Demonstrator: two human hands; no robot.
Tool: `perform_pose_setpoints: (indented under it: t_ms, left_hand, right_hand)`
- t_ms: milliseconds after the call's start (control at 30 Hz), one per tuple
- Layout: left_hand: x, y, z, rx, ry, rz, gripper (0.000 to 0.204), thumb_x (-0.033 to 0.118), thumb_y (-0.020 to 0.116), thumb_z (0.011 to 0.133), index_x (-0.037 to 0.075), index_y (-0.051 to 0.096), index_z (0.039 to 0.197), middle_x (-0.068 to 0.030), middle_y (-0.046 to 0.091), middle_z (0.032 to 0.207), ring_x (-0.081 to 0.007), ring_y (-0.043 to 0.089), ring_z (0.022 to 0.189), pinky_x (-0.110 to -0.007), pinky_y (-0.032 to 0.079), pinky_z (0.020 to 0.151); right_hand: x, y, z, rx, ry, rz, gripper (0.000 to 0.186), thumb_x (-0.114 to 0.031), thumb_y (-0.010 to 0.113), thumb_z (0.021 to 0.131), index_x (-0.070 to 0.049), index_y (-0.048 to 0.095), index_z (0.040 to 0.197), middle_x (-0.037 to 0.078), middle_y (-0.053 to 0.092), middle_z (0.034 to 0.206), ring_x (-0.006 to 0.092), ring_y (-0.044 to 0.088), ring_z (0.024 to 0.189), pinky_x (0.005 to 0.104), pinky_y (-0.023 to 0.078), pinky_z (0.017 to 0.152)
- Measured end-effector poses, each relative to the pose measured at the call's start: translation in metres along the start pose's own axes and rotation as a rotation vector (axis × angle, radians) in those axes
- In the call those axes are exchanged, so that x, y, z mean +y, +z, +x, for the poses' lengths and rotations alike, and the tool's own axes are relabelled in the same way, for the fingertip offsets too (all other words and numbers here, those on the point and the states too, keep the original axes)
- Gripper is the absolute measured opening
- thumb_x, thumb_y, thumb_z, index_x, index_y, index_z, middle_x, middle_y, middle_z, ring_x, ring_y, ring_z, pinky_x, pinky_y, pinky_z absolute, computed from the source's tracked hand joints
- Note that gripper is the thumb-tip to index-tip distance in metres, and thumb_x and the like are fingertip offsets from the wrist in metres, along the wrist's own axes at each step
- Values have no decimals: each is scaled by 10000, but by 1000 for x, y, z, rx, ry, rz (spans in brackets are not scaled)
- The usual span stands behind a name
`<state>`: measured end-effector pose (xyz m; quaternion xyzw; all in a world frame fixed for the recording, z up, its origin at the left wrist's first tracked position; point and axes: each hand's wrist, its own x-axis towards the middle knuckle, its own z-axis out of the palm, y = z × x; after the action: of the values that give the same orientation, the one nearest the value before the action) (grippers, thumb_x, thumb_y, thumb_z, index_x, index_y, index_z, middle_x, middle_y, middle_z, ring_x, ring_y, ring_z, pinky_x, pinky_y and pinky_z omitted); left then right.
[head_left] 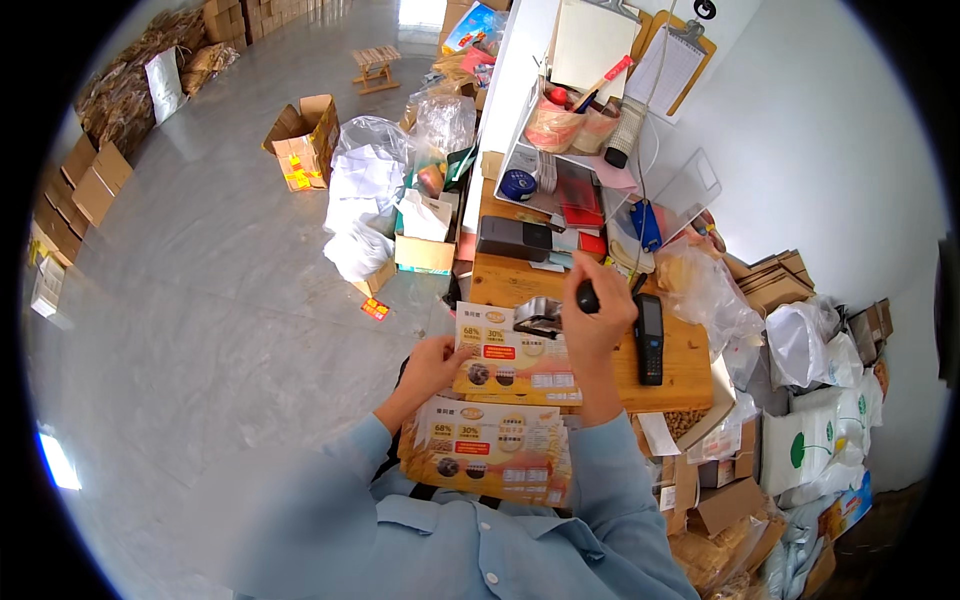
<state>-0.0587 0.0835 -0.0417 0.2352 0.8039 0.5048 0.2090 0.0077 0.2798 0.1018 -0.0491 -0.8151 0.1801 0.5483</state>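
The right hand (602, 318) hid part of the black knob (587, 297); writing on the clipped sheet (668, 72) was too small to read.

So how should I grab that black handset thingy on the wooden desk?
Probably best around the keypad end of the handset, reaching from the near side. It lies flat, buttons up, long and narrow, with that end towards you; the right hand is just left of its far end.

Yellow-white printed packet (512, 362) flat at table (688, 372) edge; silver stamper (538, 314) over upper right; matching stack (485, 450) nearer.
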Motion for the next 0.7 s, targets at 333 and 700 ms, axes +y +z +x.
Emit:
perform_pose_setpoints:
  t_ms: [333, 700]
  left_hand:
    - [-14, -12, -53, -79, -42, -264, 204, 133, 610, 940, -62, 667, 954, -112, 657, 661, -57, 569, 614, -290, 462, 553]
    - [-8, 10, -60, 83, 139, -267, 175, 102, 518, 955, -54, 585, 999, -230, 668, 826, -382, 657, 765, -411, 506, 674]
  right_hand:
    - [-6, -33, 3, 16, -17, -62, 264, 102, 692, 708, -43, 713, 927, 105, 655, 772, 276, 605, 709, 364, 473, 662]
    - [4, -11, -17, -34, -12, -44, 246, 88, 694, 718, -43, 717, 925, 112, 661, 794, 286, 608, 725, 366, 474, 681]
